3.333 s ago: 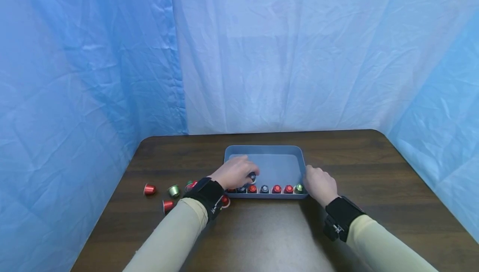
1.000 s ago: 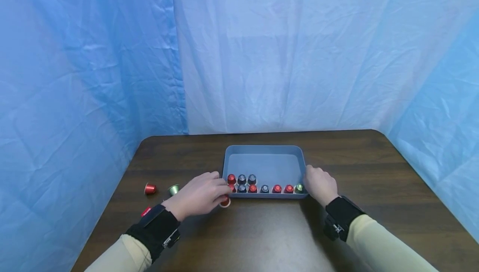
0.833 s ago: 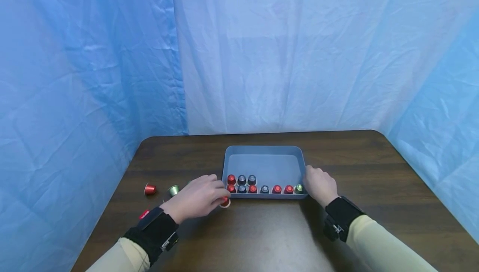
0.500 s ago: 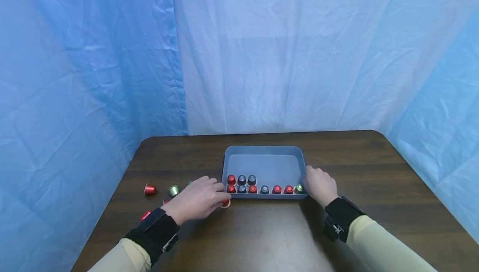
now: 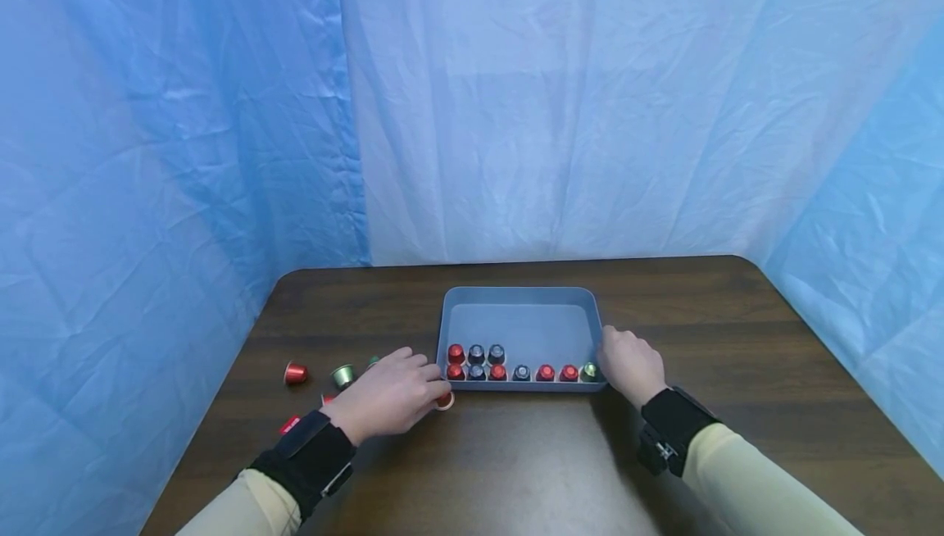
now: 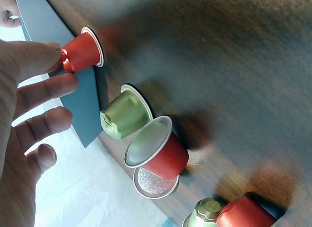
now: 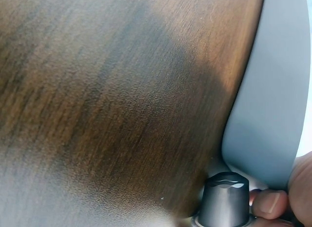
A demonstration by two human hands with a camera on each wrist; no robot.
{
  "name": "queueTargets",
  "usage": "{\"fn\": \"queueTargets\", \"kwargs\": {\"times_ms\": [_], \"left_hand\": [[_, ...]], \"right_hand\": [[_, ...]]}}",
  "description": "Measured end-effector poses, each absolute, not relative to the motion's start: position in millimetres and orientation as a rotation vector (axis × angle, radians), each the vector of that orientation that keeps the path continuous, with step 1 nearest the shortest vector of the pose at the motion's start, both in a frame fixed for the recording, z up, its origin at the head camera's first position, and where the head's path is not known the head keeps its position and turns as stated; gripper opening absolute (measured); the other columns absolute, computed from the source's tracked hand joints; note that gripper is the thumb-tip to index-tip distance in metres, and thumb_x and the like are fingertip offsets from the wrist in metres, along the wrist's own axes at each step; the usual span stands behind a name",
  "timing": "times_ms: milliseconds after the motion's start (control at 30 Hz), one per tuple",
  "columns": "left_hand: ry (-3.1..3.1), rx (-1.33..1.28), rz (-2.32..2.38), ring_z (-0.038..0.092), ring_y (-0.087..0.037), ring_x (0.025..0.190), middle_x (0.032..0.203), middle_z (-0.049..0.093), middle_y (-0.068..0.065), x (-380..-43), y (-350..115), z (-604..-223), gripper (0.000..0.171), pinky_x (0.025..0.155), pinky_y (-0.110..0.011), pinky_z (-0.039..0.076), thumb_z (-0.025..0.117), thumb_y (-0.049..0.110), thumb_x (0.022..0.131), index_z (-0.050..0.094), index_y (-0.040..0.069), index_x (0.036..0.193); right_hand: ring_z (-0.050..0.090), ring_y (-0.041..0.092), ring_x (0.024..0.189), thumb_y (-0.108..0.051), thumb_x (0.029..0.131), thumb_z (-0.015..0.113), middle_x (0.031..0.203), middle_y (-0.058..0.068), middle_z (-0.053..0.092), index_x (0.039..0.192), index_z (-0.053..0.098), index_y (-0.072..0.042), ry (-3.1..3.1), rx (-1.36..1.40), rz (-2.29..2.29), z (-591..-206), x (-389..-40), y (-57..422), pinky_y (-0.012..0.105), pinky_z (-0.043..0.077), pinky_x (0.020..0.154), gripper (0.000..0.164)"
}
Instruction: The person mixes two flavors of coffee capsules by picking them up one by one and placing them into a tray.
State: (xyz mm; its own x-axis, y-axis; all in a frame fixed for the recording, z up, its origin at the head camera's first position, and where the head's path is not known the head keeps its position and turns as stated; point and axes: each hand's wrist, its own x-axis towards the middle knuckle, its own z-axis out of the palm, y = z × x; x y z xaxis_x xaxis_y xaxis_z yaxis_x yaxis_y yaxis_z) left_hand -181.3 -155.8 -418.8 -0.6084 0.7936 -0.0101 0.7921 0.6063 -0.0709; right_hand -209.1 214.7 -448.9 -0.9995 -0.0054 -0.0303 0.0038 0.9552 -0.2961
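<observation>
My left hand (image 5: 394, 392) is at the front left corner of a blue-grey tray (image 5: 546, 319). In the left wrist view its thumb and forefinger pinch the narrow end of a red coffee capsule (image 6: 84, 52), while the other fingers stay loosely bent. My right hand (image 5: 633, 364) has curled fingers and grips the tray's right edge; its grip is partly hidden. A dark coffee capsule (image 7: 225, 202) shows close to its fingers in the right wrist view. Inside the tray, red, dark and green capsules form a front row, with a red capsule (image 5: 456, 353) and dark ones behind.
Left of the tray, loose capsules lie on the dark wooden table (image 5: 516, 470): a red capsule (image 5: 295, 373), a green capsule (image 5: 342, 375) and others partly under the left hand. Blue curtains (image 5: 553, 110) hang around the table's back and sides.
The left hand has put a dark capsule down in the tray's second row, then moved left and toward me to the red capsule. Over the last second it barely shifts. The right hand stays put.
</observation>
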Motion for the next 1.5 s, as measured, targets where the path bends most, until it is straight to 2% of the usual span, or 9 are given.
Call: {"fn": "queueTargets", "kwargs": {"times_ms": [333, 767, 1233, 1500], "left_hand": [[-2.779, -1.424, 0.106, 0.062, -0.011, 0.087, 0.1, 0.075, 0.009, -181, -156, -422, 0.035, 0.076, -0.026, 0.045, 0.087, 0.032, 0.083, 0.076, 0.023, 0.115], [-2.732, -1.515, 0.112, 0.062, -0.011, 0.086, 0.098, 0.074, 0.01, -181, -152, -428, 0.032, 0.075, -0.025, 0.043, 0.087, 0.036, 0.082, 0.073, 0.023, 0.108], [-2.755, -1.55, 0.123, 0.062, -0.009, 0.085, 0.092, 0.072, 0.011, -181, -152, -426, 0.021, 0.078, -0.024, 0.049, 0.084, 0.031, 0.086, 0.075, 0.024, 0.104], [-2.782, -1.553, 0.124, 0.066, -0.009, 0.087, 0.096, 0.073, 0.011, -180, -145, -408, 0.028, 0.082, -0.026, 0.054, 0.086, 0.032, 0.083, 0.074, 0.025, 0.107]], "right_hand": [[0.06, 0.022, 0.063, -0.013, 0.099, 0.064, 0.08, 0.013, 0.065, 0.109, 0.062, 0.008, 3.069, 0.002, -0.47, -448, -209, 214, 0.036, 0.053, 0.054, 0.023], [0.06, 0.022, 0.063, -0.013, 0.1, 0.064, 0.08, 0.013, 0.064, 0.111, 0.061, 0.008, 3.054, 0.021, -0.477, -447, -209, 213, 0.035, 0.053, 0.055, 0.024], [0.06, 0.021, 0.063, -0.014, 0.1, 0.063, 0.081, 0.012, 0.064, 0.112, 0.062, 0.007, 3.044, 0.014, -0.484, -446, -209, 214, 0.035, 0.054, 0.056, 0.024], [0.06, 0.022, 0.063, -0.014, 0.1, 0.063, 0.081, 0.013, 0.065, 0.112, 0.062, 0.007, 3.043, 0.012, -0.476, -445, -209, 214, 0.036, 0.055, 0.057, 0.025]]}}
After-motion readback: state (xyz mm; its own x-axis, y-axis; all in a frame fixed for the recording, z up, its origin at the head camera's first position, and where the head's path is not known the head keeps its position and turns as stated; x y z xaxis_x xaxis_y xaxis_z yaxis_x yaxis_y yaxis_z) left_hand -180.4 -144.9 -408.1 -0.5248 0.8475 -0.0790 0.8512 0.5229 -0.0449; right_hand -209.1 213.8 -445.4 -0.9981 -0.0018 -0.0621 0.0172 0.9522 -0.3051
